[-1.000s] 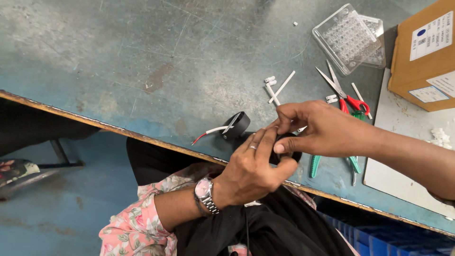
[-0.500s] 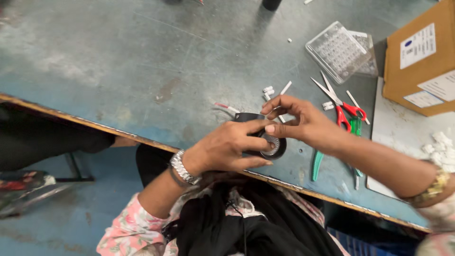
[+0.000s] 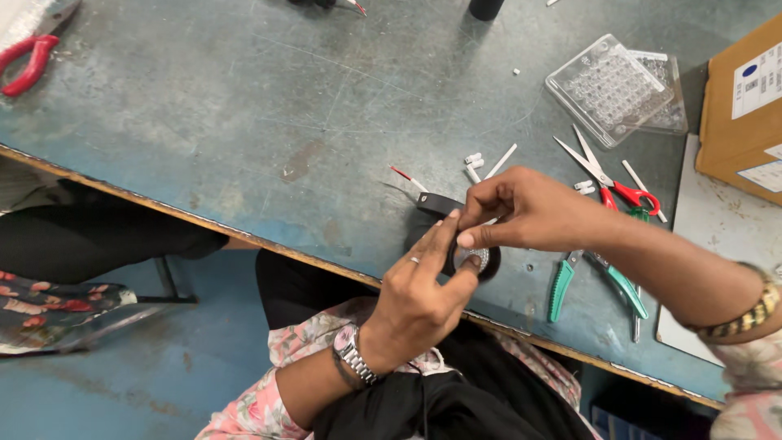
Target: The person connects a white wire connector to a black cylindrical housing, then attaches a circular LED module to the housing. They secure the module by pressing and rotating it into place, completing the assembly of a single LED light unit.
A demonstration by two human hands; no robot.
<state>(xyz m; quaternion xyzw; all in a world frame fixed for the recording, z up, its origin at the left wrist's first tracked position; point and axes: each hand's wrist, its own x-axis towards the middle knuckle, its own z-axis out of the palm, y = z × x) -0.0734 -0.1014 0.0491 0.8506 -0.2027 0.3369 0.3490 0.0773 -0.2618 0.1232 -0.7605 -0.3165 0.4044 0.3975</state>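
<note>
Tape roll (image 3: 481, 262) sits at the bench (image 3: 244, 106) edge, gripped by the left hand (image 3: 423, 301), thumb on its rim. Right hand (image 3: 521, 210) pinches what looks like the tape's loose end just above it, near a red-tipped wire (image 3: 407, 178). Scissors (image 3: 607, 175) and pliers (image 3: 599, 281) lie alongside. Peeling seems underway; pulling further needs the roll held steady.

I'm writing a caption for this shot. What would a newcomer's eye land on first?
First the two hands meeting at the table's near edge: the left hand and right hand pinch a black roll of tape between them. Next, the red-handled scissors and green-handled pliers lying just right of them on the scuffed blue-grey metal table, below a clear plastic compartment tray.
</note>
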